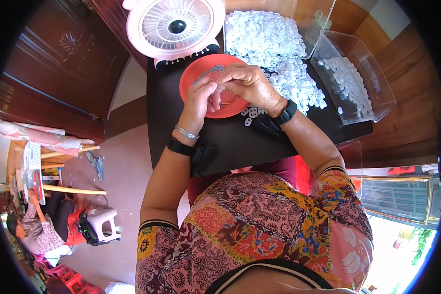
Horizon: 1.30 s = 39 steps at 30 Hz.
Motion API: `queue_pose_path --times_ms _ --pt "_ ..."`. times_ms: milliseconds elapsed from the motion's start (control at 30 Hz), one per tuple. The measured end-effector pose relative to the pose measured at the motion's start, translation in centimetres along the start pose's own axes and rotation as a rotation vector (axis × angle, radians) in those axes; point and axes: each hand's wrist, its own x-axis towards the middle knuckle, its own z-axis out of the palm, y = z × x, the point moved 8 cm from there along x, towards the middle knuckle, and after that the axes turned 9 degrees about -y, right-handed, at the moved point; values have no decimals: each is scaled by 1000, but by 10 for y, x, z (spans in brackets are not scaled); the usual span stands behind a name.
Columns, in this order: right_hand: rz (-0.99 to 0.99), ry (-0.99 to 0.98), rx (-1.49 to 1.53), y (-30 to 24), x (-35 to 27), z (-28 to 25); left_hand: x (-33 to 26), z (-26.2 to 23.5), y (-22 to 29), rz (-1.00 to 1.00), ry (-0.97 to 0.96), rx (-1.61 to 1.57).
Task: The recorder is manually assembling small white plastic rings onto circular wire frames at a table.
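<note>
1. Your left hand (199, 100) and right hand (247, 83) are meeting fingertip to fingertip, both curled and pinching something small between them; it is too small to tell exactly what, though thin metal pieces (215, 73) are showing just under your fingers.

2. You are working directly above the red plate (191, 78), which is lying on the dark worktop (230, 142) beneath both hands. If the tiny piece is slipping from your pinch, it is probably landing in the plate, but a sideways flick could be sending it off the near edge and down to the floor.

3. Beyond your right hand, the heap of white plastic rings (269, 44) is spreading loosely, and a few strays are lying just beside your right wrist. I judge that your forearm could be sweeping these off the worktop as you shift.

4. Further to the right of your right hand, the clear plastic box (372, 93) holding more white rings is sitting close to the worktop's edge; a nudge from your elbow could be tipping it over.

5. Just past your left hand, the pink fan (174, 27) is standing near the plate. If it is blowing, light parts may be drifting.
</note>
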Motion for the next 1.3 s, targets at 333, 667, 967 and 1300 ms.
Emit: queue_pose_path --times_ms 333,667,967,1300 --pt "187 -2 309 9 -4 2 -3 6 3 -23 -30 -127" --pt "89 -91 57 8 -2 -1 -5 8 5 -78 -52 -47" --pt "89 -254 -789 39 -9 16 -2 -1 1 -32 22 -6" --pt "161 -257 -885 39 -9 14 -3 1 2 -54 24 -2"
